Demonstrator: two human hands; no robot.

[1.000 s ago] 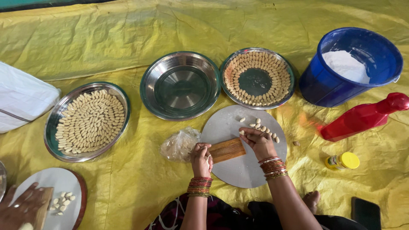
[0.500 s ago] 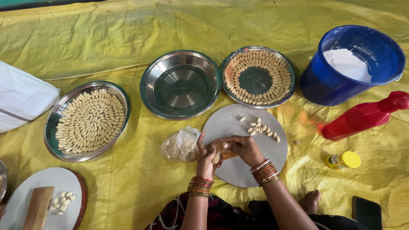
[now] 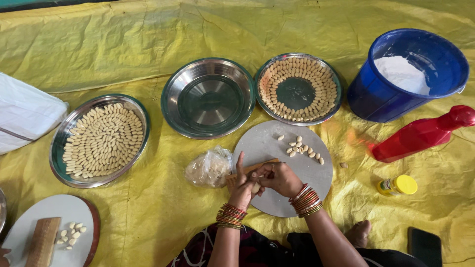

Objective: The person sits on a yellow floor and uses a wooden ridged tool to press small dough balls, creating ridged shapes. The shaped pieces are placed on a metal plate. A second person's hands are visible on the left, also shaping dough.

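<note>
My left hand (image 3: 241, 185) and my right hand (image 3: 280, 178) meet over the near edge of a round grey board (image 3: 277, 148). Together they pinch a small pale piece of dough (image 3: 255, 188). A small wooden block (image 3: 250, 169) lies on the board just behind my fingers, partly hidden by them. Several small shaped dough pieces (image 3: 302, 148) lie loose on the far part of the board. A clear plastic bag of dough (image 3: 210, 168) sits on the yellow sheet just left of the board.
Three steel plates stand beyond: one full of dough pieces (image 3: 101, 140), one bare (image 3: 208, 96), one ringed with pieces (image 3: 298, 89). A blue bucket of flour (image 3: 408, 74), red bottle (image 3: 420, 134), yellow-capped jar (image 3: 397, 185), dark phone (image 3: 424, 246), second board with block (image 3: 49, 232).
My hands left the wooden block and came together over a dough piece at the board's near edge. Another person's hand at the lower left has pulled almost out of view.
</note>
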